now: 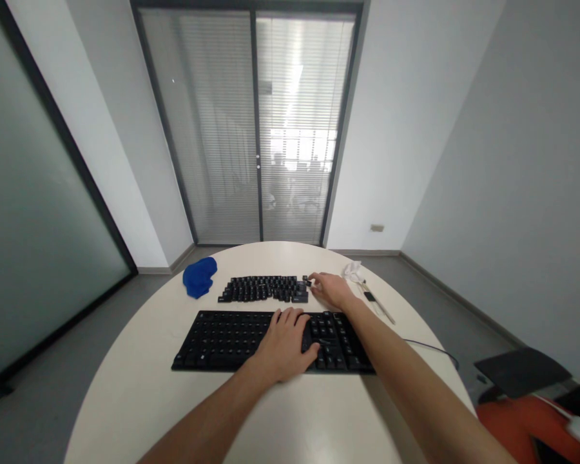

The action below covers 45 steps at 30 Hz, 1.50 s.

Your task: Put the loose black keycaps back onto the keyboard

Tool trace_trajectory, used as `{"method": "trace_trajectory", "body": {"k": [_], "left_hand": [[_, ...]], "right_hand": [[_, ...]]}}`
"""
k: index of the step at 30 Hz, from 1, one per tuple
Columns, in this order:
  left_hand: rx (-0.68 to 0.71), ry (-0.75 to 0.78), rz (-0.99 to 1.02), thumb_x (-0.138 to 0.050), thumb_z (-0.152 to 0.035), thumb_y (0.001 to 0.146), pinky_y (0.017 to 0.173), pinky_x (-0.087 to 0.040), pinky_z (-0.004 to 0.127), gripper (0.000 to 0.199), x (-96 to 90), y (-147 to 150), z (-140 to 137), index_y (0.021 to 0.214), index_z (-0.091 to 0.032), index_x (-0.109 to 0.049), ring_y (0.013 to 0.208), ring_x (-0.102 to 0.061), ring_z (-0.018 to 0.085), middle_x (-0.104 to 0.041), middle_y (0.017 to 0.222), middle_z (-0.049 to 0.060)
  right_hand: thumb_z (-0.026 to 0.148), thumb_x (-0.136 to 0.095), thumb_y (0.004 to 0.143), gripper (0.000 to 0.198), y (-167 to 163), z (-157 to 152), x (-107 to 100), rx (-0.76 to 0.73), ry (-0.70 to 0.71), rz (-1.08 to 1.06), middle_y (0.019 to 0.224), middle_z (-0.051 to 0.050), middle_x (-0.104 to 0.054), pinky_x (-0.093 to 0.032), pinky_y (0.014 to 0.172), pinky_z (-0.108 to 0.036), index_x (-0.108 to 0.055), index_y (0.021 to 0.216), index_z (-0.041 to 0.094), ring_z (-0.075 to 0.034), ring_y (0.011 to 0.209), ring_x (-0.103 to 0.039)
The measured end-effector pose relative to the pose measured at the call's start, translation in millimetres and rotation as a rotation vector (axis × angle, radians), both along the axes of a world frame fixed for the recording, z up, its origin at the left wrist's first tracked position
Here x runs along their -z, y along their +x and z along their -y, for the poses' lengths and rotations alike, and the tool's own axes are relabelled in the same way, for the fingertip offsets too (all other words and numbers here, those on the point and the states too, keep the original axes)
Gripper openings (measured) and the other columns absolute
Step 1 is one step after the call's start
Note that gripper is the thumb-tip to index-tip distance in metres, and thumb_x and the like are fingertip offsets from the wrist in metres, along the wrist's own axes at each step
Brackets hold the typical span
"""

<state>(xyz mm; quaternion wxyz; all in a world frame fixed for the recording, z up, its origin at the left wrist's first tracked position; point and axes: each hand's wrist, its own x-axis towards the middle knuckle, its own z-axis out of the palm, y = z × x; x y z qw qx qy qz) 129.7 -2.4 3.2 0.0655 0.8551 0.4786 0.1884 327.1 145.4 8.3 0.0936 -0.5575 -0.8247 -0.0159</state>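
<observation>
A black keyboard lies across the table in front of me. Its left and middle part shows bare key sockets, while keys stand on the right-hand part. My left hand rests on the middle of the keyboard, fingers spread and thumb out to the right. Behind the keyboard, loose black keycaps are set out in rows. My right hand reaches over to the right end of these rows, with index finger and thumb closed at a small black keycap. The other fingers of that hand are partly hidden.
A crumpled blue cloth lies at the left of the round white table. White crumpled tissue and a thin stick-like tool lie to the right. A dark cable runs off the right edge, near an orange chair.
</observation>
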Motion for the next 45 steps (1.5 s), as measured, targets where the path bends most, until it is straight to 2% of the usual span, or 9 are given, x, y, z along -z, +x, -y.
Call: {"method": "trace_trajectory", "body": {"k": [5,13,17,21,26,28,31,38,45], "left_hand": [[0.001,0.011,0.006,-0.053,-0.048,0.092,0.120,-0.023,0.051,0.053,2.0,0,-1,0.135,-0.018,-0.052,0.137,-0.041,0.031,-0.050,0.145,0.012],[0.003,0.016,0.003,-0.053,-0.047,0.092,0.120,-0.024,0.051,0.052,1.2,0,0,0.135,-0.018,-0.052,0.136,-0.042,0.031,-0.051,0.145,0.012],[0.000,0.006,-0.005,-0.053,-0.047,0.092,0.120,-0.024,0.051,0.053,1.2,0,0,0.136,-0.018,-0.051,0.137,-0.041,0.031,-0.050,0.146,0.012],[0.006,0.006,-0.019,-0.052,-0.047,0.093,0.120,-0.024,0.051,0.053,1.0,1,0,0.136,-0.016,-0.052,0.137,-0.041,0.031,-0.050,0.146,0.013],[0.007,0.010,-0.023,-0.053,-0.045,0.093,0.119,-0.024,0.052,0.052,0.2,1,0,0.136,-0.017,-0.051,0.136,-0.042,0.031,-0.051,0.144,0.013],[0.010,0.015,-0.024,-0.053,-0.045,0.093,0.120,-0.024,0.051,0.051,0.0,1,1,0.136,-0.017,-0.051,0.137,-0.042,0.031,-0.051,0.144,0.013],[0.006,0.014,-0.032,-0.052,-0.044,0.093,0.120,-0.024,0.052,0.050,0.4,1,2,0.136,-0.017,-0.051,0.137,-0.041,0.031,-0.050,0.145,0.013],[0.002,-0.007,-0.042,-0.052,-0.044,0.094,0.120,-0.023,0.052,0.051,0.7,1,2,0.137,-0.017,-0.050,0.139,-0.040,0.030,-0.049,0.147,0.013],[0.001,-0.005,-0.032,-0.052,-0.045,0.094,0.120,-0.024,0.052,0.053,3.1,0,1,0.138,-0.017,-0.049,0.139,-0.041,0.030,-0.049,0.147,0.012]], "right_hand": [[0.031,-0.060,0.091,0.028,-1,-2,1,0.001,0.001,-0.013,0.105,-0.005,-0.075,-0.044,0.079,-0.028,-0.066,0.119,0.028,-0.023,0.097,-0.068],[0.033,-0.060,0.092,0.025,-1,1,2,0.018,-0.006,-0.046,0.109,-0.007,-0.073,-0.044,0.081,-0.029,-0.068,0.114,0.026,-0.023,0.097,-0.067],[0.023,-0.061,0.086,0.024,0,5,1,0.023,-0.007,-0.101,0.114,-0.010,-0.072,-0.044,0.084,-0.029,-0.071,0.108,0.022,-0.024,0.100,-0.066],[0.014,-0.061,0.078,0.024,9,12,-1,0.045,-0.043,-0.184,0.099,-0.012,-0.076,-0.046,0.082,-0.030,-0.074,0.098,0.016,-0.025,0.093,-0.068],[0.023,-0.061,0.082,0.025,26,34,0,-0.012,-0.154,-0.372,0.096,-0.005,-0.078,-0.051,0.076,-0.025,-0.074,0.103,0.017,-0.019,0.085,-0.071],[0.031,-0.062,0.084,0.028,31,48,1,-0.103,-0.228,-0.656,0.098,-0.007,-0.078,-0.053,0.082,-0.029,-0.074,0.104,0.015,-0.021,0.090,-0.071],[0.036,-0.068,0.082,0.029,36,67,0,-0.195,-0.263,-0.811,0.103,-0.007,-0.078,-0.050,0.096,-0.035,-0.076,0.102,0.017,-0.024,0.101,-0.070],[0.041,-0.071,0.083,0.032,36,84,0,-0.210,-0.347,-0.848,0.106,-0.007,-0.078,-0.051,0.098,-0.040,-0.079,0.104,0.019,-0.027,0.101,-0.071],[0.042,-0.069,0.085,0.030,33,86,5,-0.229,-0.269,-0.799,0.108,-0.007,-0.078,-0.051,0.100,-0.041,-0.080,0.104,0.021,-0.027,0.104,-0.071]]}}
